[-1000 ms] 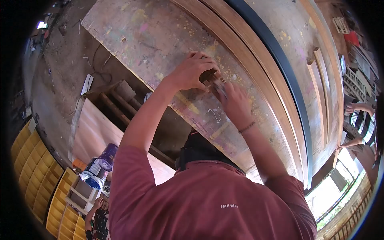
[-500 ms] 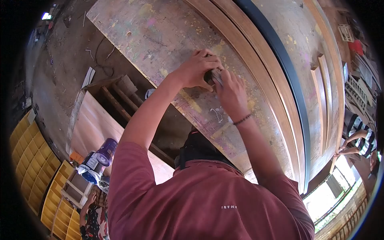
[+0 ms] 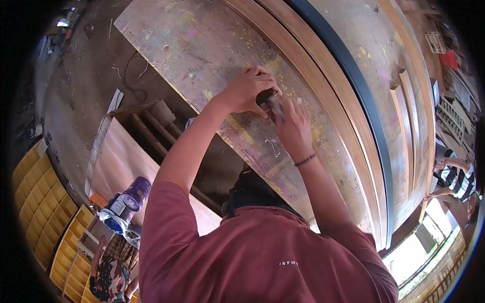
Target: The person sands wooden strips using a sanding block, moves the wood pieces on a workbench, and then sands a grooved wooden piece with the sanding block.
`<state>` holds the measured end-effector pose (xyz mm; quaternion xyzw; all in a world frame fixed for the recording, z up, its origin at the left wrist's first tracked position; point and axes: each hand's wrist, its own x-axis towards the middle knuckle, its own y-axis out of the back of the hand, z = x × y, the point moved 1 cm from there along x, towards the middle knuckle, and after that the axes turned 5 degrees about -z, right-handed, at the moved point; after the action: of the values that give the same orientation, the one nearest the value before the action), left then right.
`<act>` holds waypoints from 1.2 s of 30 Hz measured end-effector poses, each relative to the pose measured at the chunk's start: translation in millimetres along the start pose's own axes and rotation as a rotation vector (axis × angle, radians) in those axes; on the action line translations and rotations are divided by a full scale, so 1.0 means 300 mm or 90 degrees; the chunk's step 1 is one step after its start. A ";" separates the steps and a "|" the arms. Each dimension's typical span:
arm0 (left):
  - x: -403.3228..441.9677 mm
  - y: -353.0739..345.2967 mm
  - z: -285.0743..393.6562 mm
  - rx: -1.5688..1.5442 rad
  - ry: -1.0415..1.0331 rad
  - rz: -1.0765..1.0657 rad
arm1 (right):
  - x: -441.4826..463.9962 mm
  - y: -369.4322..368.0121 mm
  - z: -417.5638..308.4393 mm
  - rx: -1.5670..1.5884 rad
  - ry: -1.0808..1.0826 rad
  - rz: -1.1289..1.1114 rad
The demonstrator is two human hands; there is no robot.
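Observation:
Above the paint-spotted board (image 3: 207,60), my left hand (image 3: 246,91) is closed around a small dark, rounded object (image 3: 264,98), whose kind I cannot make out. My right hand (image 3: 294,123), with a beaded bracelet (image 3: 305,160) at the wrist, meets it from the right. Its fingers are closed on a blurred grey-brown piece (image 3: 275,107) that touches or overlaps the dark object. Fingers hide much of both things. A thin white loop (image 3: 273,146) lies on the board below my hands.
Long brown wooden strips (image 3: 323,70) and a dark blue strip (image 3: 348,65) run along the right. Shorter wooden pieces (image 3: 404,121) lie beyond. Paint cans (image 3: 135,193) stand lower left, near yellow gridded panels (image 3: 40,197). One person (image 3: 452,174) is at right, another (image 3: 111,272) lower left.
The grey-brown piece in my right hand has shifted slightly down, and more of the dark object shows. My left hand keeps its hold. The people at both sides have moved a little.

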<state>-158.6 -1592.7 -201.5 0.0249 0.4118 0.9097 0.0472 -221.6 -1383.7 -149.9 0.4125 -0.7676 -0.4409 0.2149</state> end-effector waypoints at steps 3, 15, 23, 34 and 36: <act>0.004 0.007 0.011 -0.009 -0.005 -0.013 | -0.133 0.037 0.064 -0.037 -0.084 -0.092; 0.009 0.037 0.084 0.072 0.021 -0.087 | -0.147 0.180 0.059 0.302 -0.209 -0.013; -0.042 -0.092 0.647 0.136 0.045 0.132 | -0.630 0.407 0.280 1.052 -0.452 0.067; -0.039 -0.682 1.420 -0.654 0.204 0.029 | -1.236 0.501 0.378 1.156 -0.373 0.243; -0.056 -0.754 1.477 -0.648 0.230 -0.001 | -1.356 0.493 0.401 1.141 -0.330 0.242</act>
<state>-89.8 -1115.1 -79.4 -0.1585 -0.0797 0.9840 -0.0180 -140.0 -948.7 -72.2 0.1814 -0.8981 0.2760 -0.2903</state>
